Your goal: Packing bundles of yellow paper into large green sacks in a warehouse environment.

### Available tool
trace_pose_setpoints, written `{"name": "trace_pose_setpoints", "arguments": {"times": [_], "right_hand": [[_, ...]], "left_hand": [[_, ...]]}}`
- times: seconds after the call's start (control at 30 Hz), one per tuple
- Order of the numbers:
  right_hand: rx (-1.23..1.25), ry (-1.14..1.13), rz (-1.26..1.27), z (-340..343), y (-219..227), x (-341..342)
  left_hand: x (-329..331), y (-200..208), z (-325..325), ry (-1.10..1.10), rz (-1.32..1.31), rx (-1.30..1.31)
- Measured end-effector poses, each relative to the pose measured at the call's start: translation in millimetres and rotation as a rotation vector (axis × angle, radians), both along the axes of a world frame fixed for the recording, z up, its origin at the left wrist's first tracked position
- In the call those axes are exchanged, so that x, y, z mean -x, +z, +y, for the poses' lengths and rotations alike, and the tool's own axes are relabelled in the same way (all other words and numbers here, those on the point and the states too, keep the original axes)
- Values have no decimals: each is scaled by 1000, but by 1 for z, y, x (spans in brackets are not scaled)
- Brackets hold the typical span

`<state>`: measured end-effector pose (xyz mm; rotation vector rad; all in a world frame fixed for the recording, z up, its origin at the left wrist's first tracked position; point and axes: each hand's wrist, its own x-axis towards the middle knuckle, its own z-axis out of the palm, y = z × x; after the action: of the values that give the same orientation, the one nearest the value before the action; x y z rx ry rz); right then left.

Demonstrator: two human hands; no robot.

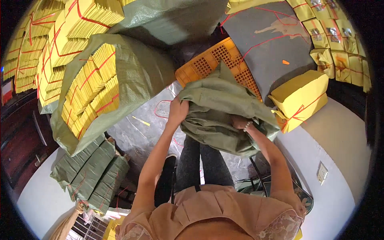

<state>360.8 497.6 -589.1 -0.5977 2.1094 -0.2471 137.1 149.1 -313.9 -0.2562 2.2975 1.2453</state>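
Observation:
A green woven sack (224, 94) is bunched up in front of my body, its mouth turned toward me. My left hand (178, 112) is closed on the left edge of its rim. The right hand (240, 123), with a pale beaded bracelet at the wrist, reaches into the sack's folds. Shadow and cloth hide those fingers, so their grip does not show. Right of the sack, a yellow bundle (300, 100) tied with red string lies at the edge of the grey tabletop (272, 44).
A large green sack (136, 76) filled with yellow bundles stands at left, beside stacked yellow bundles (52, 52). An orange plastic crate (208, 62) sits behind my sack. Folded green sacks (92, 172) lie lower left. A wall socket (322, 173) is at right; red strings litter the floor.

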Motion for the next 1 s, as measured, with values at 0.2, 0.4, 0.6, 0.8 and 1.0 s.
{"name": "trace_pose_setpoints", "arguments": {"times": [0.2, 0.4, 0.6, 0.8, 1.0], "right_hand": [[60, -136, -11, -90, 11, 91], [88, -203, -23, -214, 40, 128], [616, -535, -159, -160, 60, 148], [502, -669, -225, -149, 67, 162], [423, -700, -52, 34, 76, 0]], "left_hand": [[1, 11, 12, 138, 89, -114], [2, 5, -1, 281, 130, -84], [-33, 36, 37, -324, 762, 199], [-65, -113, 66, -898, 90, 465], [-100, -213, 2, -970, -287, 462]]}}
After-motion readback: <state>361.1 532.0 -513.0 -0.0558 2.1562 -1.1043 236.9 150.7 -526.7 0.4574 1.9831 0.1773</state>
